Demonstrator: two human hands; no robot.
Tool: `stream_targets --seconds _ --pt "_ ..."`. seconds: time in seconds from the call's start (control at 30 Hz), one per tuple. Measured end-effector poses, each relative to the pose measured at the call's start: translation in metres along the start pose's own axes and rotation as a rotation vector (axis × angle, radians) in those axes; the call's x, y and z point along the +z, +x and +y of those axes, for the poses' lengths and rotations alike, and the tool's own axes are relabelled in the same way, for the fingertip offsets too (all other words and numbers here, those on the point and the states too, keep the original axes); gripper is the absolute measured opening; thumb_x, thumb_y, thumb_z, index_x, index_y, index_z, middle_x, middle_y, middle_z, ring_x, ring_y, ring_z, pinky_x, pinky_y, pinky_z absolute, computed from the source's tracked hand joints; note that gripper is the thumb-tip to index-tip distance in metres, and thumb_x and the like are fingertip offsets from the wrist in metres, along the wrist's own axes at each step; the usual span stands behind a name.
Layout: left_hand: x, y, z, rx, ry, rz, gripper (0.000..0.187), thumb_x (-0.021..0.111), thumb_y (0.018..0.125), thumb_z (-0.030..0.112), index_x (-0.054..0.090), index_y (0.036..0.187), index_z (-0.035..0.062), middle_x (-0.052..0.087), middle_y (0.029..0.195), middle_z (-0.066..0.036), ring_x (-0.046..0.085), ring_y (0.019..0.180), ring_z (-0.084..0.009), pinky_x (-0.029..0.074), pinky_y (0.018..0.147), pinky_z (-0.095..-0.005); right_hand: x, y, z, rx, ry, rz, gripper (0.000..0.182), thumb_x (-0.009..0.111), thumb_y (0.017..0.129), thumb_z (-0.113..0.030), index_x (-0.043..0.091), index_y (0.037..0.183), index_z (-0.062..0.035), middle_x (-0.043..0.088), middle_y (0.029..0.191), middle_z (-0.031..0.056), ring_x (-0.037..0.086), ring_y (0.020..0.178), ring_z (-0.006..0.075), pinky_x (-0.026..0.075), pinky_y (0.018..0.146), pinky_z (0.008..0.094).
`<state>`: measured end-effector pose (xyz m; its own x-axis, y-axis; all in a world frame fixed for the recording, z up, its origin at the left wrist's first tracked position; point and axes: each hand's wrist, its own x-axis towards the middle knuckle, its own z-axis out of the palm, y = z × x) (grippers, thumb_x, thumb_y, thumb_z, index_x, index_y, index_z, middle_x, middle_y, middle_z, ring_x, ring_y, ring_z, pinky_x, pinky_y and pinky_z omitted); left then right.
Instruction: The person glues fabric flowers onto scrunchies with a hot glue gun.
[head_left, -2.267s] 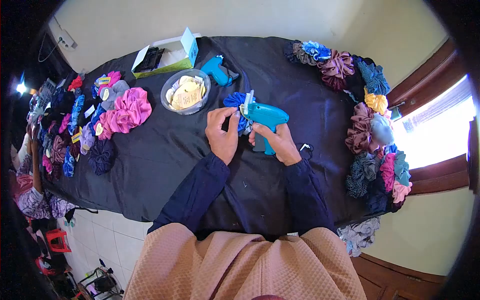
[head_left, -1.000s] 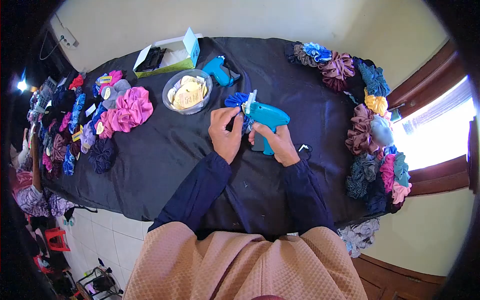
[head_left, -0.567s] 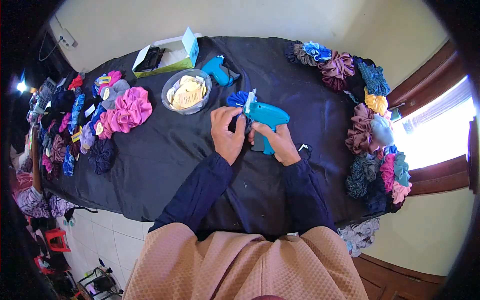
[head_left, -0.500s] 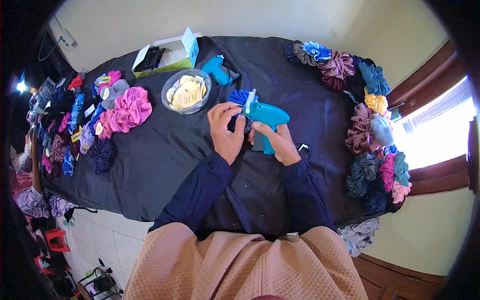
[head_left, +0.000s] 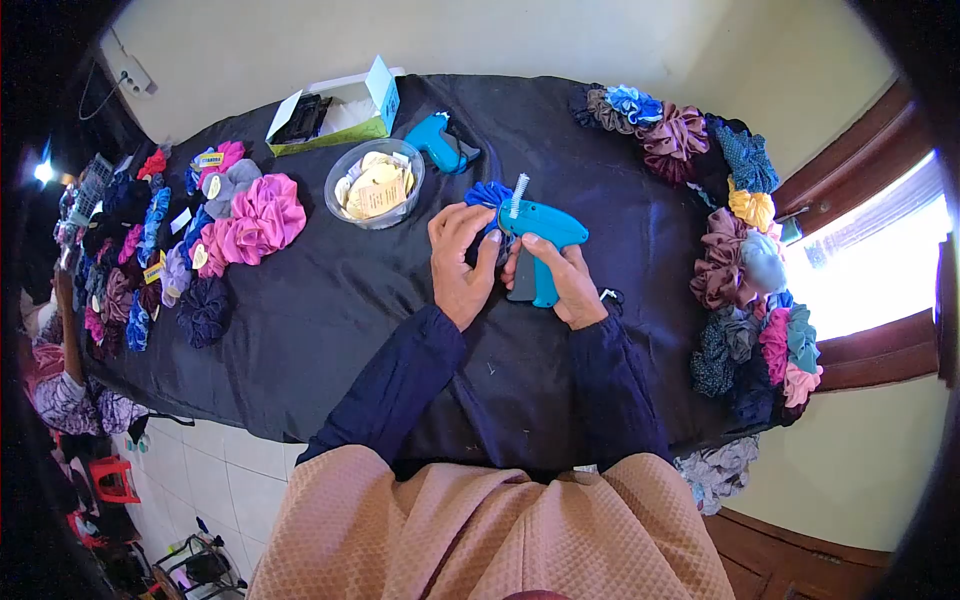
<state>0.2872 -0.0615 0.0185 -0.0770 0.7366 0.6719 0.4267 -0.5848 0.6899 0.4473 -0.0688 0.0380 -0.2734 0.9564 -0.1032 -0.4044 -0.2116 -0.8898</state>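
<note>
My right hand (head_left: 565, 285) is wrapped round the grip of a teal tagging gun (head_left: 550, 228), whose front end points left. A strip of white fasteners (head_left: 519, 192) stands up from the gun's top. Just left of the gun, my left hand (head_left: 462, 270) has its fingers pinched on a blue scrunchie (head_left: 488, 194), which lies beyond the fingertips against the gun's nose. The gun's needle is hidden between the fingers and the cloth.
A clear tub of paper tags (head_left: 375, 185), a second teal gun (head_left: 438, 143) and an open box (head_left: 372, 128) stand ahead. Scrunchies lie in heaps at left (head_left: 262, 218) and right (head_left: 722, 260). Another person's arm (head_left: 70, 330) shows at far left.
Both hands, the gun and the scrunchie have shifted slightly to the right. The gun's nose is closer to the left fingertips, and the fastener strip now stands at a different angle.
</note>
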Motion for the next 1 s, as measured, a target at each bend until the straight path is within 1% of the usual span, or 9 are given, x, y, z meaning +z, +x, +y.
stream_targets --seconds 0.27,0.37,0.43,0.47,0.57,0.63,0.7,0.77,1.0 --pt "-0.002 0.0 0.0 0.014 -0.045 0.032 0.02 0.062 0.083 0.006 0.065 0.103 0.0031 0.064 0.114 -0.01 0.051 0.113 -0.0317 0.036 0.103 -0.0407 -0.003 0.0 0.0 0.027 -0.012 -0.041 0.025 0.063 0.093 -0.023 0.056 0.104 -0.0006 0.064 0.08 0.0116 0.066 0.07 0.0214 0.055 0.063 0.0348" --pt "-0.009 -0.002 -0.009 -0.013 -0.137 0.047 0.016 0.055 0.085 0.005 0.064 0.098 0.0023 0.062 0.114 -0.011 0.052 0.111 -0.0288 0.037 0.101 -0.0383 -0.004 -0.002 -0.005 0.05 -0.039 -0.084 0.026 0.063 0.092 -0.023 0.056 0.104 -0.0006 0.064 0.08 0.0122 0.066 0.07 0.0218 0.055 0.063 0.0351" --pt "-0.011 -0.001 -0.016 -0.132 -0.3 0.139 0.016 0.049 0.086 0.006 0.062 0.094 0.0017 0.061 0.113 -0.012 0.053 0.109 -0.0261 0.037 0.1 -0.0357 -0.004 -0.004 -0.009 0.068 -0.063 -0.099 0.026 0.064 0.092 -0.023 0.056 0.104 -0.0009 0.064 0.08 0.0126 0.066 0.07 0.022 0.055 0.063 0.0351" --pt "-0.013 0.001 -0.018 -0.167 -0.319 0.153 0.022 0.046 0.091 0.011 0.063 0.101 0.001 0.061 0.115 -0.012 0.052 0.111 -0.0242 0.037 0.1 -0.0336 -0.004 -0.006 -0.011 0.084 -0.08 -0.111 0.027 0.064 0.092 -0.023 0.056 0.105 -0.0011 0.065 0.08 0.0127 0.066 0.07 0.0221 0.055 0.063 0.0352" --pt "-0.014 0.006 -0.02 -0.291 -0.352 0.187 0.027 0.045 0.096 0.015 0.063 0.11 0.0009 0.06 0.118 -0.011 0.052 0.114 -0.0223 0.037 0.1 -0.0322 -0.002 -0.009 -0.017 0.113 -0.112 -0.126 0.025 0.065 0.091 -0.022 0.057 0.102 -0.0012 0.065 0.08 0.0118 0.066 0.07 0.0214 0.054 0.062 0.0344" --pt "-0.014 0.008 -0.028 -0.323 -0.401 0.154 0.027 0.048 0.097 0.013 0.062 0.116 0.0 0.062 0.117 -0.01 0.055 0.11 -0.0181 0.04 0.097 -0.0291 -0.002 -0.009 -0.017 0.127 -0.129 -0.128 0.023 0.066 0.09 -0.021 0.059 0.098 -0.001 0.065 0.079 0.0108 0.065 0.069 0.0205 0.053 0.061 0.0334" --pt "-0.011 0.006 -0.035 -0.421 -0.534 0.097 0.025 0.055 0.093 0.006 0.062 0.116 -0.0003 0.064 0.112 -0.008 0.058 0.103 -0.0149 0.044 0.092 -0.0268 -0.004 -0.007 -0.017 0.126 -0.136 -0.192 0.023 0.066 0.09 -0.021 0.059 0.1 -0.0011 0.064 0.081 0.0105 0.065 0.07 0.0199 0.053 0.061 0.0332" --pt "-0.01 0.004 -0.039 -0.45 -0.501 0.093 0.028 0.062 0.088 0.002 0.062 0.116 -0.0003 0.066 0.108 -0.006 0.06 0.098 -0.0131 0.047 0.088 -0.0257 -0.001 -0.01 -0.02 0.119 -0.132 -0.185 0.023 0.066 0.09 -0.02 0.059 0.1 -0.0012 0.064 0.081 0.0101 0.065 0.07 0.0195 0.053 0.061 0.033" --pt "-0.011 0.004 -0.037 -0.396 -0.221 0.085 0.015 0.067 0.086 0.005 0.068 0.101 0.0005 0.069 0.1 -0.008 0.064 0.094 -0.0153 0.048 0.086 -0.0271 -0.002 -0.009 -0.018 0.111 -0.139 -0.179 0.024 0.066 0.091 -0.02 0.058 0.103 -0.0013 0.064 0.08 0.0096 0.064 0.07 0.0187 0.052 0.061 0.0327"
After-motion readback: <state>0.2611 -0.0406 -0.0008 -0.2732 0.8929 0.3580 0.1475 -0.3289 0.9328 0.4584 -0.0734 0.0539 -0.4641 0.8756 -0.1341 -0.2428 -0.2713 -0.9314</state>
